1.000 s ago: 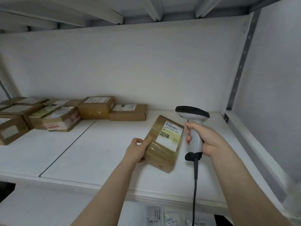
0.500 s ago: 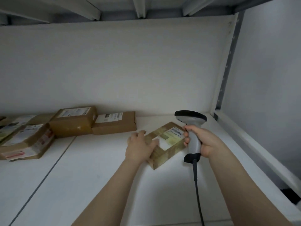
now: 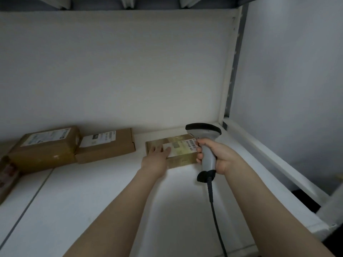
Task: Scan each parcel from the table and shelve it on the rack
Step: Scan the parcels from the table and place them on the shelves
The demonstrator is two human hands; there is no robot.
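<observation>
A small taped cardboard parcel (image 3: 181, 153) with a white label lies flat on the white rack shelf (image 3: 104, 201), near the back wall. My left hand (image 3: 156, 158) rests on its left part with straight fingers laid over the top. My right hand (image 3: 216, 157) grips the handle of a grey and black barcode scanner (image 3: 204, 134), held upright just right of the parcel, with its cable (image 3: 215, 216) hanging down toward me.
Two brown parcels (image 3: 109, 145) (image 3: 45, 147) stand along the back wall to the left, with another parcel (image 3: 7, 175) at the left edge. A perforated grey upright (image 3: 233, 71) and a white side rail (image 3: 274, 160) bound the shelf on the right.
The parcel went from tilted in my left hand down to flat on the shelf and further back toward the wall. My left hand now lies on top of it. The view moved closer and rightward.
</observation>
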